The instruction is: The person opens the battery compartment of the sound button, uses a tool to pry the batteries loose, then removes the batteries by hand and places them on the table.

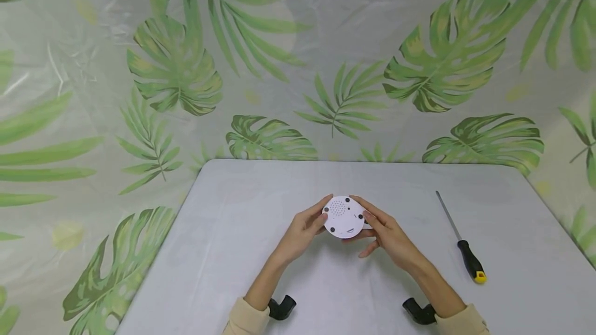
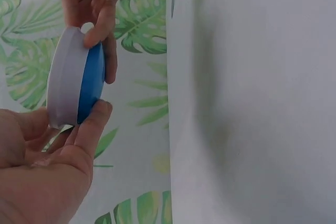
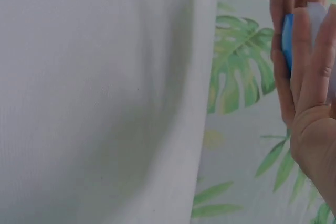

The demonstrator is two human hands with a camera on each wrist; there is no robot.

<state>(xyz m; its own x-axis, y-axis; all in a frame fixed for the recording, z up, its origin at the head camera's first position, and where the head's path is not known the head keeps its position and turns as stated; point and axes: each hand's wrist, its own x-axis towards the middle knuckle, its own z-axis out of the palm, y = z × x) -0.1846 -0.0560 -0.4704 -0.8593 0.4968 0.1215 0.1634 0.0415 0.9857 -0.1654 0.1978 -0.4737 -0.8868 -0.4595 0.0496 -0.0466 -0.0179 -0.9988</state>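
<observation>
A round white device [image 1: 343,224] is held up between both hands over the table. Its white face, with a cluster of small speaker holes and several dark round spots near the rim, shows in the head view. The other side is blue [image 2: 91,87], seen edge-on in the left wrist view. My left hand [image 1: 297,234] pinches its left edge, thumb on the white face and fingers behind. With the thumb at the right edge, my right hand [image 1: 393,239] grips the opposite side, some of its fingers spread below. Fingers partly cover the device in the right wrist view.
On the right of the white-covered table [image 1: 223,231] lies a screwdriver [image 1: 469,260] with a black and yellow handle, its tip pointing away. A leaf-patterned sheet [image 1: 344,30] stands behind the table's far edge. Black curved pieces [image 1: 282,308] sit at both wrists.
</observation>
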